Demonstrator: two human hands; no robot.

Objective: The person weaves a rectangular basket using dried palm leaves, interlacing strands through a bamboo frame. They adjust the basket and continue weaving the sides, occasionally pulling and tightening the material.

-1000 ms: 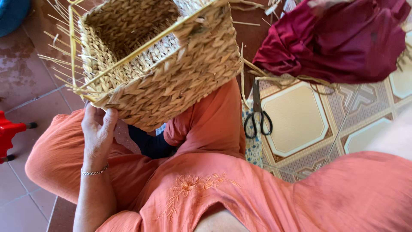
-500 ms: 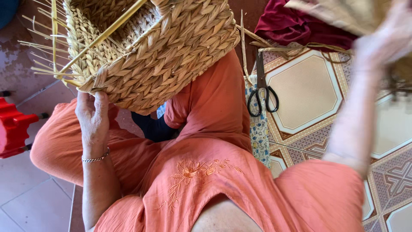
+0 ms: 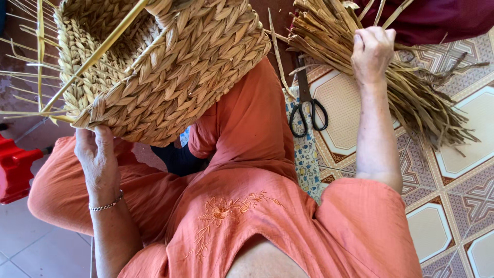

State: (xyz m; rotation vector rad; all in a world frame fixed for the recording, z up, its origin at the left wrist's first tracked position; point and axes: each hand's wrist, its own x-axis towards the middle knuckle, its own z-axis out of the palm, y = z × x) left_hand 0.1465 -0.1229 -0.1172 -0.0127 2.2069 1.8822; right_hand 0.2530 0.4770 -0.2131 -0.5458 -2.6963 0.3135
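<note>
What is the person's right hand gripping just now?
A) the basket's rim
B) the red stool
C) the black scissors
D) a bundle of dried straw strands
D: the right hand closes on the bundle of dried straw strands, while the black scissors lie untouched on the floor.

Orange embroidered clothes (image 3: pixel 242 206), silver bracelet (image 3: pixel 105 206) on left wrist.

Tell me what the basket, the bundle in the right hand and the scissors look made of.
Woven basket: thick braided plant fibre, likely dried grass or rush, tan and matte, over thin pale cane-like stakes that stick out at its rim.
Bundle of dried strips, gripped by the right hand: flat straw-coloured leaves, probably the same fibre, unbraided.
Scissors: dull grey metal blades, black loop handles, coating unclear.
</note>
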